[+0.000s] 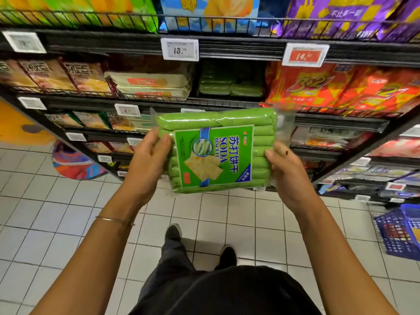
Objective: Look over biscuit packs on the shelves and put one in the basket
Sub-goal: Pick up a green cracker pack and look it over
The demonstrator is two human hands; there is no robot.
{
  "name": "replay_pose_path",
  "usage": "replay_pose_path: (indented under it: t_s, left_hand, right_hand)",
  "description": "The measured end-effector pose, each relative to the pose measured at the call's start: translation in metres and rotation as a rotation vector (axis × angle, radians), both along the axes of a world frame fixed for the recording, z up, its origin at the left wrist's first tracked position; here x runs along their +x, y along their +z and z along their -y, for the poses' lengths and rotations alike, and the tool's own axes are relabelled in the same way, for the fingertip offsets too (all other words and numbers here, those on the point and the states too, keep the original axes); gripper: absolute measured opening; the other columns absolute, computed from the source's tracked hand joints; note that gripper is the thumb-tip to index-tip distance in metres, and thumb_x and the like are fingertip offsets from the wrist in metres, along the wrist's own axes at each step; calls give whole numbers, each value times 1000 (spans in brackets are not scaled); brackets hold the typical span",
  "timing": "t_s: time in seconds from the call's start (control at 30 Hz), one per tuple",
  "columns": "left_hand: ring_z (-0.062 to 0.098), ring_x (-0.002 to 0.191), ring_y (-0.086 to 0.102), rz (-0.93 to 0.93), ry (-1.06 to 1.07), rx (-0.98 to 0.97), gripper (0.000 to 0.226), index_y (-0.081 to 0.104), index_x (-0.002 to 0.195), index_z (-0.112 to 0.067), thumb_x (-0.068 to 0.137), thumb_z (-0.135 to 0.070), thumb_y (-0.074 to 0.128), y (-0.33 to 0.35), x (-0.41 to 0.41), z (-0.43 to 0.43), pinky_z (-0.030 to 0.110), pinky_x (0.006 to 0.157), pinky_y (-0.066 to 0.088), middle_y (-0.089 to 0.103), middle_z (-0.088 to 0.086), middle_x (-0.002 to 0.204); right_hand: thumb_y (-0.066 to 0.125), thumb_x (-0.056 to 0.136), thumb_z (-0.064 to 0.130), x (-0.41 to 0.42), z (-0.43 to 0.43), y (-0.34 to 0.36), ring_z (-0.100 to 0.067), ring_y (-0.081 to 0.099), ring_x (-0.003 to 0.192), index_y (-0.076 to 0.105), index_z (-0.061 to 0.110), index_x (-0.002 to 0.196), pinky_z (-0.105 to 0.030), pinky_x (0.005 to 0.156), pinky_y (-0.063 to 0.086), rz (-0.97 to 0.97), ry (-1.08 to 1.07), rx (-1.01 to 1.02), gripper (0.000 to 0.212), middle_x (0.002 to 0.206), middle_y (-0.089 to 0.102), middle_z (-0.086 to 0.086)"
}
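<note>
Left grip (147, 160) clamped the pack's left end: thumb on the printed face, fingers curled behind, mostly hidden. Right grip (286, 171) did the same at the right end, thumb on the front edge. Neither was spread; both pinched the green soda biscuit pack (216, 151).

Pack was held in the air at chest height, in front of the shelves (238, 47) and well clear of the floor (56, 212).

Orientation: printed face toward the camera. The inner sleeves ran left-right betw. the two grips, so the long axis lay across the body, a little tilted. Label lettering read top to bottom, i.e. label top toward the right grip. Clear crimped seal at the right end.

Step, as judged: inspection phase — pack off the shelf, being read, not yet in the basket (404, 233).

Basket sat on the floor low to the right, well apart from the pack. Next move prob. calls for a turn right and a lowering reach — one grip could carry it.
</note>
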State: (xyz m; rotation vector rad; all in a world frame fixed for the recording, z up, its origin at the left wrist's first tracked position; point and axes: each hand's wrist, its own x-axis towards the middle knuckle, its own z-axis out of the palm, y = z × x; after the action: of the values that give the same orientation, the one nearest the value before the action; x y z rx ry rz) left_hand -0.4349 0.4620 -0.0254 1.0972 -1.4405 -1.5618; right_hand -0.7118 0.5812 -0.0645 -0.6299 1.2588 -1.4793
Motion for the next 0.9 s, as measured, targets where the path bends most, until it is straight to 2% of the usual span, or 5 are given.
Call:
replay_pose_path:
  t_s: [0.27,0.4,0.53,0.63,0.9]
  left_hand:
    - [35,114,72,-84,108,238,64,56,137,-9,82,-28,84,-15,6,-19,50,88,61,75,10,125]
    - [36,121,69,-185,187,292,65,56,142,-6,85,-21,82,-18,9,-27,49,98,59,72,14,132]
    - [32,118,69,-300,242,307,66,54,146,-8,84,-21,74,-14,1,-35,46,94,61,68,15,137]
    - [32,125,66,-386,236,329,68,51,149,-12,85,-18,73,-14,-10,-42,49,101,57,65,13,142]
    - [23,99,68,-234,-11,472,41,68,113,-24,74,-22,81,-20,-12,-55,53,101,54,75,-1,96]
  right_hand:
    - [51,103,6,1,12,15,-15,68,74,57,6,102,-34,72,51,221,-97,53,6,80,71,0]
    - [46,109,25,14,14,22,-15,74,76,54,4,129,-37,71,57,227,-105,0,30,77,77,4]
    - [49,102,51,39,13,22,-27,74,105,73,9,113,-40,83,61,450,-276,-63,49,115,77,-13]
    - [53,93,63,63,11,22,-30,66,125,56,12,145,-48,96,58,523,-241,-16,73,139,67,-11]
    - [63,91,21,64,16,22,-38,57,136,46,12,153,-61,116,41,408,-134,-40,65,147,60,-17]
